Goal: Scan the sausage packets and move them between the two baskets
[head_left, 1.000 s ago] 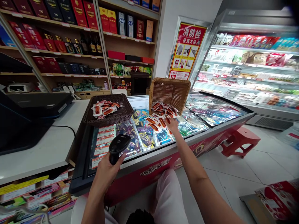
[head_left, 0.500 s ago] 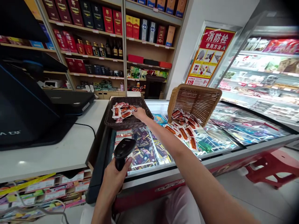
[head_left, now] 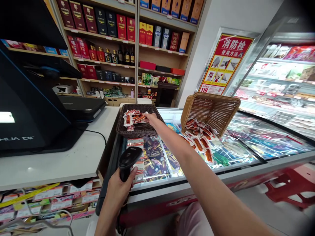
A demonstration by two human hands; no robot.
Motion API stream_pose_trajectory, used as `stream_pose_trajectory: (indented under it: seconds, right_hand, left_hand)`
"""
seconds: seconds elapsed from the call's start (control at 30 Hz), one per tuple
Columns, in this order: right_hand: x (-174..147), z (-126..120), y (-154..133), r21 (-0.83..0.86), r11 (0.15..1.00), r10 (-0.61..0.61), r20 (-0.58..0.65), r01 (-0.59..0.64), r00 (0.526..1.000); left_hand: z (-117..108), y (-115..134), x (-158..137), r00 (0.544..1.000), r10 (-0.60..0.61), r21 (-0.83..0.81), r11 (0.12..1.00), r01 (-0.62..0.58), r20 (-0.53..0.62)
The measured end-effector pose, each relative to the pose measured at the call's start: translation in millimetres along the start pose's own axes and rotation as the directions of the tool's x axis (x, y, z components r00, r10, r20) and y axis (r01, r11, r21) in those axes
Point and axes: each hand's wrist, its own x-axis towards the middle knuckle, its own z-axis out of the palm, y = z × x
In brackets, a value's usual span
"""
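Observation:
My left hand (head_left: 119, 186) is wrapped round the handle of a black barcode scanner (head_left: 130, 156), held upright at the near edge of the glass-topped freezer. My right arm reaches across the freezer into a dark brown wicker basket (head_left: 128, 132). There my right hand (head_left: 152, 119) has its fingers closed on a clear-wrapped sausage packet (head_left: 139, 118), partly hidden by the fingers. More sausage packets (head_left: 128, 120) lie beside it in the basket. To the right, a tan wicker basket (head_left: 211, 109) rests on its side, and wrapped sausages (head_left: 198, 144) spill from it onto the glass.
A white counter (head_left: 81, 157) with a black checkout terminal (head_left: 31, 108) and a cable stands on the left. The freezer (head_left: 157, 190) runs along the front and right. Shelves of boxed bottles (head_left: 105, 21) rise behind. A red stool (head_left: 290, 188) stands on the floor at right.
The whole view has shifted, so things sit slightly further right. My right hand stays at the packets in the dark basket, and my left hand still holds the scanner.

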Motion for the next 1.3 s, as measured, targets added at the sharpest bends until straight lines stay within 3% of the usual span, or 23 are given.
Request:
stream_pose_trajectory:
  seconds: [0.1, 0.2, 0.33, 0.5, 0.67, 0.93, 1.3]
  right_hand:
    - [-22, -39, -15, 0.043, 0.999, 0.015, -0.026, -0.014, 1.000]
    - [-65, -89, -18, 0.163, 0.986, -0.026, 0.036, 0.020, 0.999]
    - [-135, -153, 4, 0.272, 0.948, -0.196, 0.090, 0.166, 0.976]
    - [-191, -202, 42, 0.142, 0.950, -0.271, -0.077, 0.280, 0.959]
    - [-210, -227, 61, 0.028, 0.955, -0.287, -0.148, 0.294, 0.946]
    - [-220, -251, 77, -0.265, 0.903, -0.399, -0.231, 0.338, 0.887]
    - [-228, -266, 87, -0.391, 0.865, -0.427, -0.247, 0.314, 0.870]
  left_hand:
    - [3, -3, -2, 0.999, -0.022, 0.020, 1.000, 0.021, 0.029]
    - [11, -1, -8, 0.998, -0.003, 0.029, 1.000, 0.001, 0.068]
    - [28, 7, -18, 0.987, 0.041, 0.012, 0.999, -0.043, 0.155]
    - [48, 20, -34, 0.966, 0.065, 0.058, 0.995, -0.082, 0.249]
    - [58, 36, -49, 0.949, 0.082, 0.104, 0.987, -0.119, 0.304]
    - [62, 42, -60, 0.955, 0.097, 0.071, 0.990, -0.122, 0.279]
    - [76, 40, -62, 0.945, 0.109, 0.137, 0.978, -0.158, 0.309]
